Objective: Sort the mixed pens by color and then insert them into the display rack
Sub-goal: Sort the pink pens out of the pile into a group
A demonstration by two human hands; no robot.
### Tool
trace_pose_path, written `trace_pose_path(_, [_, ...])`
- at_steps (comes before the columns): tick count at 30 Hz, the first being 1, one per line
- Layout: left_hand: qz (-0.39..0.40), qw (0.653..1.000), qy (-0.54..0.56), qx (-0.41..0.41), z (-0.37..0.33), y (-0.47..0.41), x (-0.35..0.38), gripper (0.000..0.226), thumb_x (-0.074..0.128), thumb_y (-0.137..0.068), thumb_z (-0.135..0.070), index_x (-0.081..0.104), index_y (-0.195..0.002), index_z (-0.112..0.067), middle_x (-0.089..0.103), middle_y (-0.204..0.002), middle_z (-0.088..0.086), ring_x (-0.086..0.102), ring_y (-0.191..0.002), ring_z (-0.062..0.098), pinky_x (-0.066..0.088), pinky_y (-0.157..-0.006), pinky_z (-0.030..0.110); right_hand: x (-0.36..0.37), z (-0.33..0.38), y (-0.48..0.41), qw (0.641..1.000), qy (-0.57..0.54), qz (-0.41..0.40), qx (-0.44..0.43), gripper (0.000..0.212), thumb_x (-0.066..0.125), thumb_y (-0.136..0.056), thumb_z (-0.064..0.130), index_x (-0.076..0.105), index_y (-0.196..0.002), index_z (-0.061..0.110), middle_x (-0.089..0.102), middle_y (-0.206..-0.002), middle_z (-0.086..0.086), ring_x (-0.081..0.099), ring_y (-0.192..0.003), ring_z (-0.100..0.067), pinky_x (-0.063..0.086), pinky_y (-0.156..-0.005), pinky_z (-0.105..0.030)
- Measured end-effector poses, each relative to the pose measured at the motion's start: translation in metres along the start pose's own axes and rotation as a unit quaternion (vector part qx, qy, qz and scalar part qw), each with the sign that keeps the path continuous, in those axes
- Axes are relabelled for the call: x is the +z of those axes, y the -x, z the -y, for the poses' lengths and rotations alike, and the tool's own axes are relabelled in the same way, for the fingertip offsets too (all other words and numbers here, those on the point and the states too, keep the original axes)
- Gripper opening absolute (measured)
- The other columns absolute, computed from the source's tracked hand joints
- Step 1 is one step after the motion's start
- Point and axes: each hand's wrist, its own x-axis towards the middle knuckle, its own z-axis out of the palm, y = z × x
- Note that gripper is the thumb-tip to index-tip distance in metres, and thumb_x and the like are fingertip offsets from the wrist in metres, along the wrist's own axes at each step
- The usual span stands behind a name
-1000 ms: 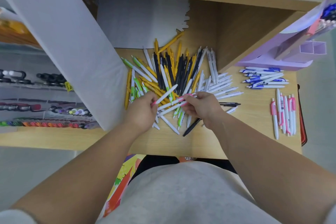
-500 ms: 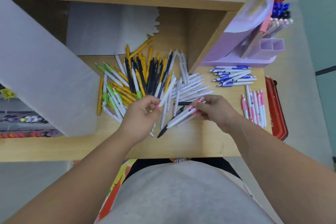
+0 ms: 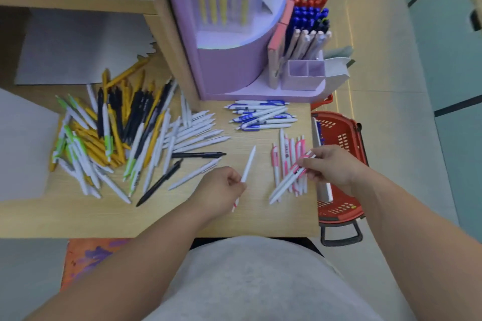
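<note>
The rack (image 3: 229, 68) is standing at the back of the wood-grain desk (image 3: 260, 219), a matte lavender stand with a curved front wall. Its right side is holding slim pens upright in rows: red tops (image 3: 310, 1) at the back, blue (image 3: 309, 14) ahead of them, white barrels (image 3: 305, 43) nearest. Two small square cells (image 3: 305, 71) are sitting at its front right corner; I cannot tell what is in them.

Left of the rack, a loose pile (image 3: 117, 135) of smooth plastic pens is lying criss-crossed, yellow, black, and white with green clips, with plain white ones (image 3: 193, 130) fanning out towards the rack's base. Just in front of the rack, the blue-clipped pens (image 3: 260, 114) are lying in a flat bundle. Nearer the person, the pink-clipped pens (image 3: 285, 150) are lying side by side.

Right of the rack, beside the desk edge, a red perforated basket (image 3: 341, 133) is holding a pale flat strip, too blurred to name.

The left hand (image 3: 221, 187) is curling knuckles-up in front of the rack, pinching a white pen (image 3: 247, 164) whose tip is pointing towards the rack. The right hand (image 3: 331, 164) is hovering over the pink group, thumb and fingers pinching a few pink-clipped pens (image 3: 287, 182) that are slanting down to the desk.
</note>
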Motion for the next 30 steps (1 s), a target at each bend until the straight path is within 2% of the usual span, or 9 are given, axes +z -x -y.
trace_pose_path(8, [-0.048, 0.997, -0.051, -0.011, -0.035, -0.032, 0.061, 0.010, 0.063, -0.090, -0.021, 0.065, -0.084, -0.013, 0.072, -0.070, 0.004, 0.065, -0.061, 0.013, 0.045, -0.057, 0.024, -0.029, -0.004, -0.035, 0.993, 0.119, -0.007, -0.008, 0.021, 0.077, -0.085, 0.022, 0.072, -0.073, 0.006, 0.067, -0.059, -0.007, 0.057, -0.050, -0.012, 0.048, -0.050, -0.021])
trace_pose_path(10, [-0.072, 0.995, -0.075, -0.004, -0.041, -0.040, 0.069, 0.010, 0.064, -0.088, -0.021, 0.064, -0.081, -0.013, 0.070, -0.068, 0.001, 0.065, -0.065, 0.014, 0.045, -0.060, 0.026, -0.021, -0.006, -0.046, 0.991, 0.126, -0.032, -0.014, 0.027, 0.078, -0.084, 0.025, 0.070, -0.073, 0.002, 0.068, -0.061, -0.008, 0.060, -0.050, -0.016, 0.052, -0.053, -0.027])
trace_pose_path(12, [-0.089, 0.991, -0.098, 0.005, -0.046, -0.047, 0.074, 0.010, 0.066, -0.086, -0.020, 0.063, -0.077, -0.017, 0.067, -0.071, -0.003, 0.064, -0.070, 0.014, 0.047, -0.064, 0.028, -0.013, -0.011, -0.053, 0.988, 0.132, -0.073, -0.035, 0.035, 0.078, -0.082, 0.032, 0.068, -0.076, -0.001, 0.071, -0.068, -0.012, 0.067, -0.061, -0.027, 0.059, -0.064, -0.039])
trace_pose_path(15, [-0.096, 0.990, -0.108, 0.005, -0.049, -0.051, 0.081, 0.008, 0.068, -0.084, -0.021, 0.062, -0.079, -0.018, 0.066, -0.076, -0.003, 0.064, -0.074, 0.017, 0.052, -0.069, 0.031, -0.005, -0.020, -0.054, 0.980, 0.132, -0.129, -0.072, 0.032, 0.079, -0.079, 0.040, 0.067, -0.085, 0.012, 0.070, -0.079, -0.005, 0.068, -0.070, -0.024, 0.059, -0.069, -0.047])
trace_pose_path(19, [-0.124, 0.986, -0.110, 0.010, -0.047, -0.051, 0.084, 0.010, 0.067, -0.088, -0.028, 0.059, -0.088, -0.021, 0.063, -0.078, -0.009, 0.062, -0.075, 0.015, 0.045, -0.064, 0.026, -0.007, -0.032, -0.047, 0.980, 0.095, -0.153, -0.090, 0.029, 0.078, -0.079, 0.043, 0.065, -0.096, 0.024, 0.067, -0.084, 0.003, 0.067, -0.077, -0.018, 0.059, -0.071, -0.046])
trace_pose_path(21, [-0.141, 0.986, -0.090, 0.012, -0.046, -0.052, 0.084, 0.007, 0.063, -0.094, -0.029, 0.060, -0.093, -0.022, 0.062, -0.079, -0.010, 0.060, -0.071, 0.009, 0.040, -0.056, 0.012, -0.010, -0.041, -0.044, 0.982, 0.080, -0.148, -0.082, 0.028, 0.076, -0.080, 0.043, 0.065, -0.098, 0.024, 0.067, -0.084, 0.002, 0.069, -0.079, -0.019, 0.059, -0.075, -0.046])
trace_pose_path(23, [-0.153, 0.983, -0.099, 0.018, -0.044, -0.053, 0.083, 0.007, 0.061, -0.096, -0.027, 0.063, -0.095, -0.020, 0.062, -0.078, -0.010, 0.056, -0.068, 0.001, 0.037, -0.051, 0.008, -0.011, -0.051, -0.040, 0.985, 0.077, -0.137, -0.072, 0.026, 0.075, -0.082, 0.039, 0.066, -0.100, 0.023, 0.068, -0.085, 0.001, 0.069, -0.081, -0.019, 0.058, -0.079, -0.044])
trace_pose_path(27, [-0.159, 0.981, -0.107, 0.022, -0.046, -0.058, 0.085, 0.008, 0.067, -0.091, -0.026, 0.066, -0.087, -0.018, 0.064, -0.075, -0.009, 0.059, -0.071, 0.008, 0.040, -0.060, 0.017, -0.004, -0.057, -0.033, 0.985, 0.097, -0.122, -0.078, 0.025, 0.075, -0.085, 0.036, 0.065, -0.104, 0.022, 0.067, -0.083, 0.003, 0.065, -0.078, -0.013, 0.050, -0.068, -0.027])
trace_pose_path(30, [-0.153, 0.982, -0.106, 0.029, -0.050, -0.060, 0.089, 0.014, 0.069, -0.087, -0.024, 0.064, -0.076, -0.019, 0.062, -0.068, -0.007, 0.058, -0.065, 0.008, 0.039, -0.058, 0.022, 0.002, -0.055, -0.033, 0.983, 0.101, -0.124, -0.086, 0.023, 0.075, -0.086, 0.032, 0.064, -0.104, 0.023, 0.064, -0.082, 0.006, 0.060, -0.076, -0.005, 0.041, -0.060, -0.018])
